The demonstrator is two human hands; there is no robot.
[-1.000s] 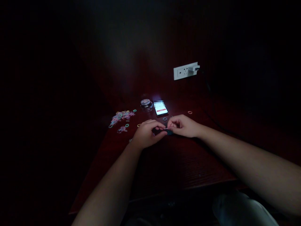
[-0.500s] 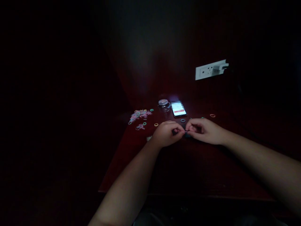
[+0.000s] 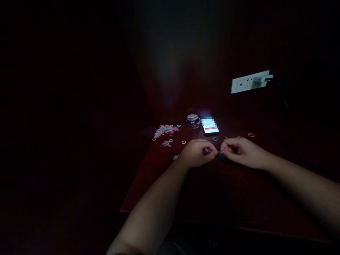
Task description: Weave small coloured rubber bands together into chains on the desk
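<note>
My left hand [image 3: 201, 153] and my right hand [image 3: 243, 152] meet fingertip to fingertip just above the table. A thin pale strip [image 3: 219, 152] spans the small gap between them, pinched at both ends; it looks like a small elastic band, though most of it is hidden by the fingers. Under the fingertips lies a dark teal object [image 3: 221, 156], too dim to name. Beyond the hands is a blue ring-shaped band [image 3: 215, 139]. Close to my left wrist are a yellow band [image 3: 183, 142] and a small pale bundle [image 3: 175, 157].
A heap of colourful small bands [image 3: 165, 130] lies at the table's left, with a smaller cluster [image 3: 166, 143] before it. Behind stand a lidded clear jar [image 3: 193, 122] and a lit phone [image 3: 210, 126]. An orange band [image 3: 251, 135] lies right. The wall has a socket [image 3: 249, 82] with a plug.
The whole view has shifted, so everything sits further right. My fingertips are slightly further apart, and more of the pale strip shows between them.
</note>
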